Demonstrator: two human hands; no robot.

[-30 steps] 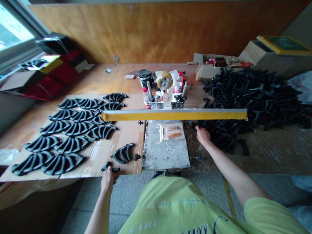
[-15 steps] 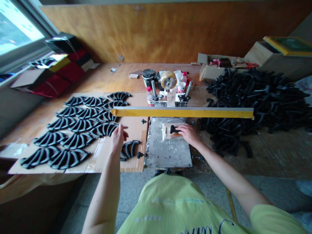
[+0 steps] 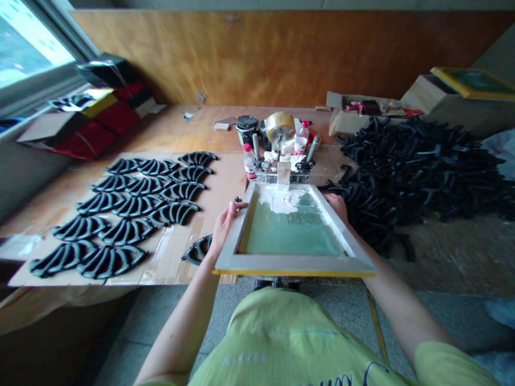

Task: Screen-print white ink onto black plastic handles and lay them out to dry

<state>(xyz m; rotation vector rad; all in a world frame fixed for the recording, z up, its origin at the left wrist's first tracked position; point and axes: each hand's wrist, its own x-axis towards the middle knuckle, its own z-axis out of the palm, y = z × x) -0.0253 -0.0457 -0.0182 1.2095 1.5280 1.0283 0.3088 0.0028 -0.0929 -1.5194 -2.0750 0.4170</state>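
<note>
A screen printing frame lies lowered and face-up in front of me, with a grey border and green mesh. White paste is smeared across the mesh's far end. At the frame's left side my left hand is closed on the edge, one finger stretched along it. My right hand grips the opposite edge, its fingers partly hidden. The metal plate and the black handle-shaped piece are covered by the frame. A metal clamp bracket holds the frame's far edge.
Rows of curved black pieces lie on cardboard at left. A large heap of black pieces is at right. Behind the clamp stand bottles, a dark tub and a tape roll. A cardboard box is farther back.
The frame has swung down from its raised, edge-on position. My right hand has left the black piece on the plate, and both hands have moved to the frame's sides.
</note>
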